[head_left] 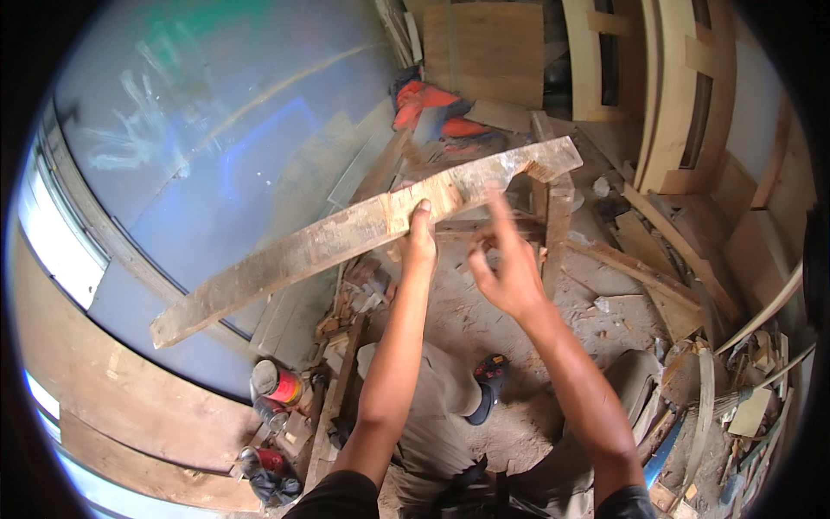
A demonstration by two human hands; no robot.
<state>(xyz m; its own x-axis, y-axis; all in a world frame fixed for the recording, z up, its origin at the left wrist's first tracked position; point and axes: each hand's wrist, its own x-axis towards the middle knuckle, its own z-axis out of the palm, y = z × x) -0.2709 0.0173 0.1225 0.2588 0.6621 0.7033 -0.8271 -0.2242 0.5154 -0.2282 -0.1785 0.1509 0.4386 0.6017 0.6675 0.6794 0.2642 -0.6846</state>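
The timber [303,255] is up in the air in front of me, slanting from near left to far right. As far as I can judge, it is part worked: a notch [541,170] is already cut into its near edge toward the far right end, and a pale, bare patch [441,197] shows on its face around the middle. The long left stretch is grey and weathered, with no cut that I can see; whether more shaping is left, I cannot tell.

My left hand [419,245] is clamped on the timber at the pale patch, thumb across the face. My right hand [506,268] holds nothing, index finger stretched toward the near edge left of the notch, the others loosely curled; it is blurred, so I cannot say whether the fingertip touches.

Beyond the timber stands a wooden frame [558,227]. A red and yellow can [278,383] sits near left, and wood scraps [750,412] lie near right.
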